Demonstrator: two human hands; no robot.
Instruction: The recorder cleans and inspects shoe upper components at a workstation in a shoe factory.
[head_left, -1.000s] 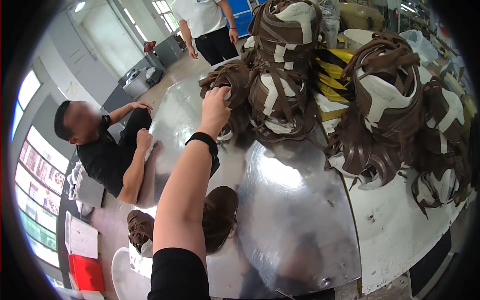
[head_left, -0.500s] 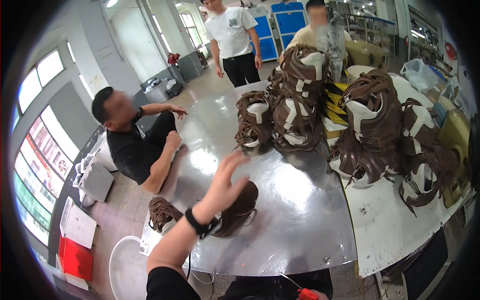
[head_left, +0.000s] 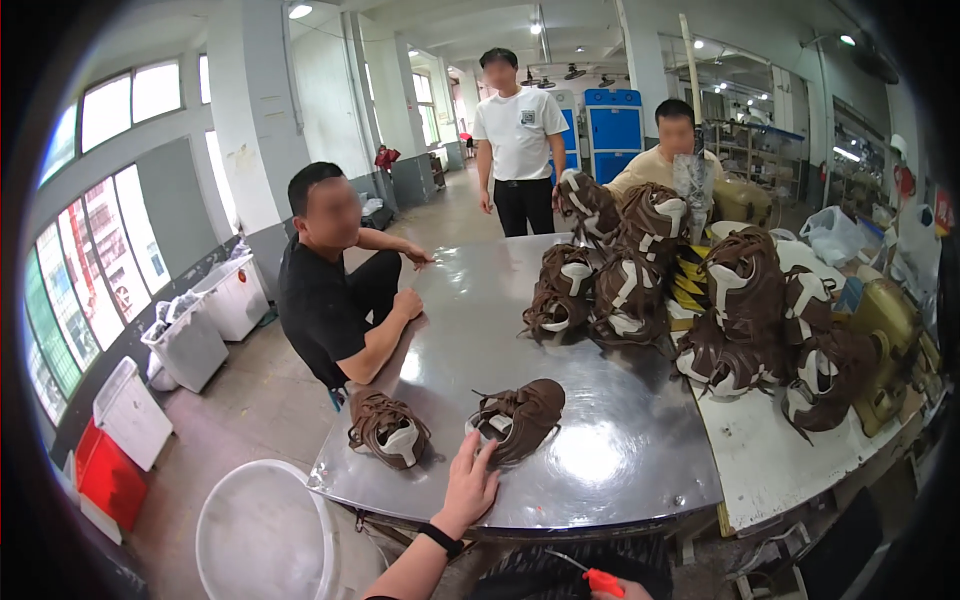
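My left hand (head_left: 470, 488), with a black band at the wrist, reaches over the near part of the metal table. Its fingers are stretched out, and their tips meet the near end of a brown sneaker (head_left: 522, 415) with loose laces. Left of that lies a second brown sneaker (head_left: 392, 430) with a pale tongue. At the lower edge my right hand (head_left: 628, 590) is closed round a red-handled tool (head_left: 602, 581) with a thin metal shaft; the tool's exact kind is unclear. Most of this hand is cut off by the frame.
Piled brown sneakers (head_left: 628, 295) stand on the metal table (head_left: 470, 290), and more sneakers (head_left: 745, 280) on the white table (head_left: 760, 470) at right. A person in black (head_left: 325, 290) leans at the left edge. A white tub (head_left: 265, 530) stands lower left. Two people are behind.
My left hand has come down from above the table to the near end of the sneaker. The view has shifted upward. My right hand still holds the red-handled tool low down.
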